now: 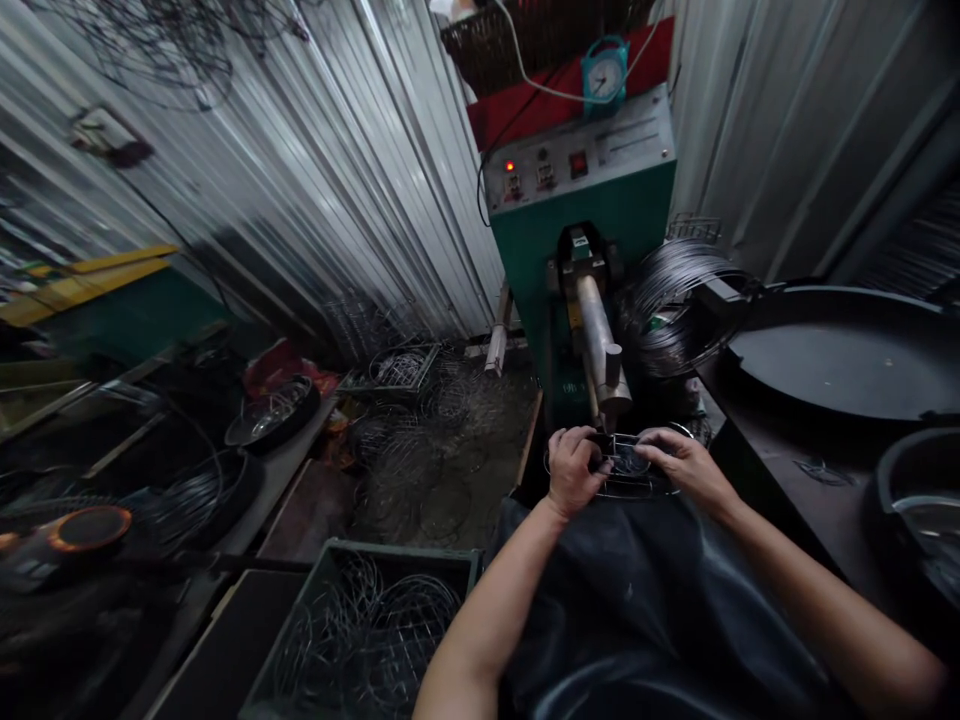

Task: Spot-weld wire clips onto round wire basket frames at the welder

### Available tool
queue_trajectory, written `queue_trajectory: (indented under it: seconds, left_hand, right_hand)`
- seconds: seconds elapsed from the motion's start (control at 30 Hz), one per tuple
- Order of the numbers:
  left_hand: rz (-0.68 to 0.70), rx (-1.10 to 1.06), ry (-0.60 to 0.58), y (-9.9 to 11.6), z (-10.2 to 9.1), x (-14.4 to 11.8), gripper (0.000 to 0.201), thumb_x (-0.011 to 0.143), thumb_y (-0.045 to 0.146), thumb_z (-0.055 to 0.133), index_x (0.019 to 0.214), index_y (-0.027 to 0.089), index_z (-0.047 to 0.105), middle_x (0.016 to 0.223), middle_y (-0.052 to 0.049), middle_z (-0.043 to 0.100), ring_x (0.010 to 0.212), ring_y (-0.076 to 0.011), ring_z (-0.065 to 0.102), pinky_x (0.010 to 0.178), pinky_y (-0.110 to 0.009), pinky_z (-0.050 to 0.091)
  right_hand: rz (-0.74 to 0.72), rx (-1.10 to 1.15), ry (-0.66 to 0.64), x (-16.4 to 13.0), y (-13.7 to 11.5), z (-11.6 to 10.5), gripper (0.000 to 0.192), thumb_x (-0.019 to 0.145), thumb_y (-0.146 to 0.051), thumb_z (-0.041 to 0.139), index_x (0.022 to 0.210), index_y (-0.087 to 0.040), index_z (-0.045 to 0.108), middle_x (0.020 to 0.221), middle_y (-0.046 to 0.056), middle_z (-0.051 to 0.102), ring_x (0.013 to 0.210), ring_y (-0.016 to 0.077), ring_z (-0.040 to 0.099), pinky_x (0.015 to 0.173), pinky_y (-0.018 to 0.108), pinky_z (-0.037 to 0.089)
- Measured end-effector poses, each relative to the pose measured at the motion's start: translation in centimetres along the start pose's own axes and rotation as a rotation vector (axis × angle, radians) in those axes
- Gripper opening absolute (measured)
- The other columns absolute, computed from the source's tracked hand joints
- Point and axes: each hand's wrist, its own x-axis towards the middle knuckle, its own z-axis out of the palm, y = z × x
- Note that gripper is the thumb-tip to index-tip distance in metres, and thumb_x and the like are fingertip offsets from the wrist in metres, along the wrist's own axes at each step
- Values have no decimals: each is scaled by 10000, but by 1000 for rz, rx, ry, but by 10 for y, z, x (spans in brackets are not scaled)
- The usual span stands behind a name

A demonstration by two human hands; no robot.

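Note:
Both my hands grip a small oval wire frame (628, 478) held flat just under the tip of a metal arm (600, 345) that juts out from a green machine (581, 215). My left hand (574, 470) closes on the frame's left side. Its right side is pinched by my right hand (681, 462). My dark apron (645, 600) covers my lap below the frame.
A coil of thin wire (671, 300) hangs right of the arm, beside a large dark round tray (840, 350). A green crate (360, 625) of wire rings sits at lower left. More wire frames litter the floor (442, 440). Corrugated metal walls close in behind.

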Motion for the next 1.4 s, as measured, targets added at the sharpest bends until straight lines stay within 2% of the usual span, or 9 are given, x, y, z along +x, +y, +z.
queue_trajectory:
  seconds: [0.13,0.2,0.33,0.53,0.77,0.97,1.13,1.4]
  left_hand:
    - [4,-50,2,-2,-1,-2,211,664,255,725,728,199,532,1045,-60,644,1021,-196,570,928,-376,409]
    - [-3,-50,7,-2,-1,-4,217,666,249,727,731,198,526,1053,-64,642,1019,-200,570,912,-373,415]
    - [-15,-2,-1,1,-2,-6,217,670,245,727,746,200,529,1067,-66,637,1026,-213,567,935,-400,397]
    - [-6,21,-11,4,-6,-5,206,674,268,720,751,203,540,1060,-67,636,1033,-218,563,939,-406,397]
    - [0,23,-23,1,0,-4,179,687,248,703,762,206,546,1078,-60,630,1050,-211,553,976,-416,375]
    - [37,24,-16,-2,6,-3,144,720,260,675,767,206,551,1072,-55,635,1049,-205,553,992,-426,358]
    - [68,-3,49,-7,8,-3,158,705,240,686,761,201,544,1050,-55,637,1030,-206,558,980,-425,364]
    - [55,4,68,-13,13,-2,157,686,215,691,742,208,544,1032,-52,635,1010,-196,560,976,-417,369]
  right_hand:
    - [115,19,-212,10,-6,-8,437,567,-624,699,664,-199,669,633,14,612,617,184,538,600,303,427]
    - [146,23,-250,13,-10,-10,421,548,-606,712,638,-197,669,586,2,591,573,163,507,567,289,403]
    - [141,45,-209,9,-12,-7,433,546,-613,706,637,-193,657,602,-2,592,591,159,510,581,282,403]
    - [45,39,-71,-4,4,2,467,614,-648,669,724,-194,653,714,23,622,711,201,560,673,301,437]
    - [6,36,29,-4,7,9,466,642,-653,650,720,-194,648,738,32,617,728,208,557,707,315,434]
    - [-31,1,27,0,1,14,450,674,-647,617,691,-198,637,746,43,613,753,217,553,735,322,424]
    - [-25,-26,2,4,5,15,455,681,-649,606,711,-196,618,716,31,593,714,202,537,694,310,426]
    - [-17,-19,-46,12,10,13,470,663,-653,626,726,-188,618,730,32,609,731,207,546,689,304,430]
